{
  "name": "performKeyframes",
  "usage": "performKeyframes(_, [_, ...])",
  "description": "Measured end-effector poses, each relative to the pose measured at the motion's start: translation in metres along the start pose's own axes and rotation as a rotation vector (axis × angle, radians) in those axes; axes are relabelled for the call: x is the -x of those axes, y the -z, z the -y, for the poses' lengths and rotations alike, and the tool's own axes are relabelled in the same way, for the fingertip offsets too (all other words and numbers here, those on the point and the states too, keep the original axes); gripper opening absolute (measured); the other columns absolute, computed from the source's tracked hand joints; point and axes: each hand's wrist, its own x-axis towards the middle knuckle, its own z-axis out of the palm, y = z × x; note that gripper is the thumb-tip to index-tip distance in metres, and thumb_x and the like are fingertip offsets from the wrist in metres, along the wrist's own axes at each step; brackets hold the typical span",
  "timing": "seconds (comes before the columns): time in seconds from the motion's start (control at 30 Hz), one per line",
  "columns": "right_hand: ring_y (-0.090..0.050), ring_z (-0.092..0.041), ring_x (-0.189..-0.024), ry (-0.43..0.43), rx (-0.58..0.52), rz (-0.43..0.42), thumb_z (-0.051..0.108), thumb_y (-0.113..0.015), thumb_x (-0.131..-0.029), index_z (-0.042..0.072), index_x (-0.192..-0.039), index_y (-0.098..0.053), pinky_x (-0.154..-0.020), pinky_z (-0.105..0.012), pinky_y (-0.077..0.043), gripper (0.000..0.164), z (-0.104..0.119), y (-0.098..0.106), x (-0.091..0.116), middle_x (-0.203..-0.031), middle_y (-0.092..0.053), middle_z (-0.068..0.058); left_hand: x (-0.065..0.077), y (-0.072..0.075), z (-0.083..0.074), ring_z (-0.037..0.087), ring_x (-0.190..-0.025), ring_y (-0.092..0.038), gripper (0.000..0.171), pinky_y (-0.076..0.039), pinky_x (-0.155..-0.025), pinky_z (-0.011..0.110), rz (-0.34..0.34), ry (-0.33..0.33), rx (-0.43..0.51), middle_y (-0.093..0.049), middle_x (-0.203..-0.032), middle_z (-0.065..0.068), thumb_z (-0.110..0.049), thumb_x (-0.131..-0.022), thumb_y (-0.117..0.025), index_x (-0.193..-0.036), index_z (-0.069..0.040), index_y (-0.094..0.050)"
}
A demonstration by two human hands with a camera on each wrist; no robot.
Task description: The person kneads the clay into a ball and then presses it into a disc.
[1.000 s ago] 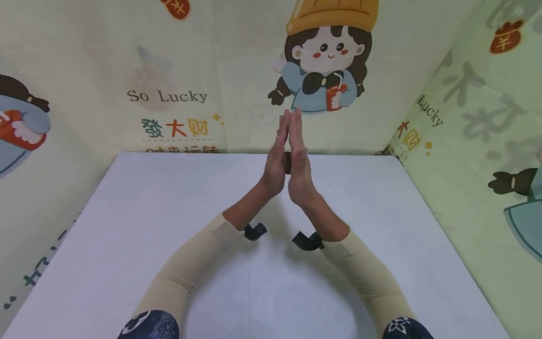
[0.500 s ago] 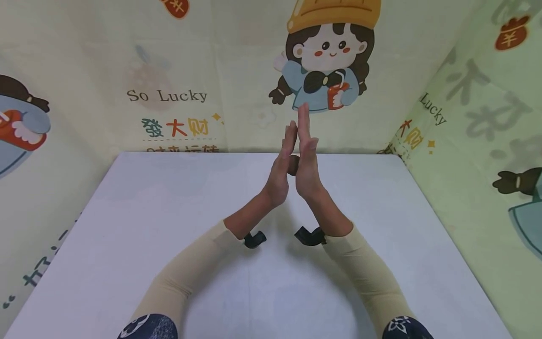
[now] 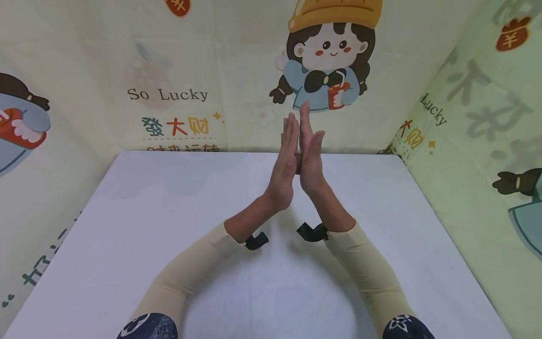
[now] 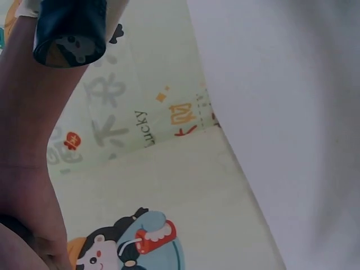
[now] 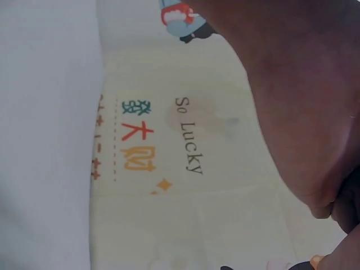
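A small dark brown, rounded object (image 3: 298, 164) is sandwiched between two flat palms above the far part of the white table (image 3: 203, 197). My left hand (image 3: 282, 172) presses it from the left, fingers straight and pointing up. From the other side my right hand (image 3: 312, 165) presses with straight fingers, its thumb standing a little apart. Most of the object is covered by the palms, so its kind is unclear. In the left wrist view a dark bit of the object (image 4: 16, 226) shows at the lower left, and the right wrist view has it at the right edge, in shade.
Black wrist-worn pieces (image 3: 256, 241) stick out beneath both wrists. Behind the table hangs a pale printed cloth (image 3: 245, 70) with cartoon figures and lettering, and it continues along both sides.
Both hands have shifted slightly right with the brown object between the palms. The hands have slid and turned against each other, and the right thumb stands further out.
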Motion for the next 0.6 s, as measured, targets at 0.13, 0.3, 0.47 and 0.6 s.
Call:
performKeyframes(0.13, [-0.006, -0.008, -0.159, -0.002, -0.032, 0.006, 0.088, -0.024, -0.094, 0.010, -0.169, 0.002, -0.127, -0.042, -0.003, 0.111, -0.002, 0.000, 0.001, -0.176, 0.000, 0.006, -0.003, 0.000, -0.004, 0.029, -0.160, 0.011, 0.083, 0.009, -0.126, 0.048, -0.017, 0.011, 0.012, 0.006, -0.173, 0.026, -0.055, -0.111, -0.013, -0.163, 0.010, -0.002])
performKeyframes(0.3, [-0.003, -0.006, -0.158, -0.015, -0.039, 0.010, 0.086, -0.022, -0.096, 0.011, -0.169, 0.001, -0.126, -0.047, -0.003, 0.107, -0.007, -0.001, 0.004, -0.176, 0.001, 0.007, -0.006, 0.001, -0.005, 0.023, -0.160, 0.012, 0.086, 0.009, -0.126, 0.044, -0.039, 0.046, 0.030, 0.007, -0.174, 0.020, -0.059, -0.110, -0.015, -0.164, 0.006, 0.001])
performKeyframes(0.47, [-0.002, -0.006, -0.158, -0.031, -0.055, 0.013, 0.086, -0.022, -0.095, 0.010, -0.169, 0.000, -0.126, -0.044, -0.007, 0.108, -0.012, -0.004, 0.010, -0.177, 0.001, 0.005, -0.009, 0.005, -0.005, 0.019, -0.160, 0.012, 0.088, 0.008, -0.126, 0.042, -0.058, 0.082, 0.045, 0.008, -0.175, 0.018, -0.061, -0.109, -0.015, -0.165, 0.005, 0.001])
performKeyframes(0.6, [-0.001, -0.006, -0.159, -0.030, -0.039, 0.013, 0.086, -0.020, -0.096, 0.009, -0.169, -0.001, -0.126, -0.040, -0.004, 0.108, -0.014, -0.009, 0.015, -0.176, 0.002, 0.005, -0.012, 0.009, -0.005, 0.014, -0.160, 0.011, 0.088, 0.007, -0.126, 0.039, -0.077, 0.125, 0.086, 0.009, -0.175, 0.014, -0.062, -0.109, -0.015, -0.165, 0.003, 0.003])
